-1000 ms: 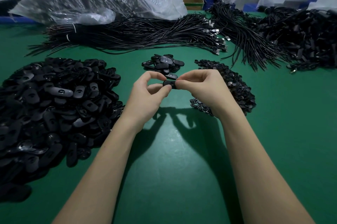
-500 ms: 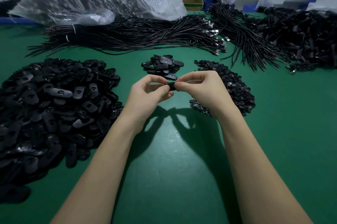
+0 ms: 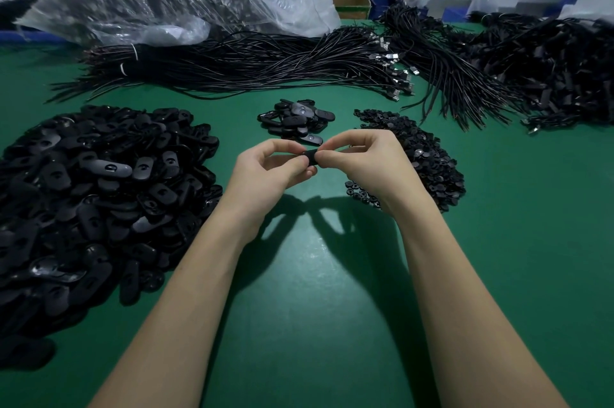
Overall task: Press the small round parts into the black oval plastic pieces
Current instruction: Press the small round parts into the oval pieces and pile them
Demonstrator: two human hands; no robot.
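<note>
Pinching one black oval piece (image 3: 310, 156) (mostly hidden), both hands (image 3: 265, 171) meet.

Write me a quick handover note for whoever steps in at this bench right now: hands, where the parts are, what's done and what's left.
Left hand and right hand: both pinch one black oval piece between them, above the green table. Whether its round part is seated is hidden by the fingers.
Big pile of oval pieces: on the left.
Round parts pile: just behind the right hand.
Small pile: behind the hands, apparently finished pieces.
Done: only that small pile.
Left: finish the piece in grip, then work through the big pile.
</note>
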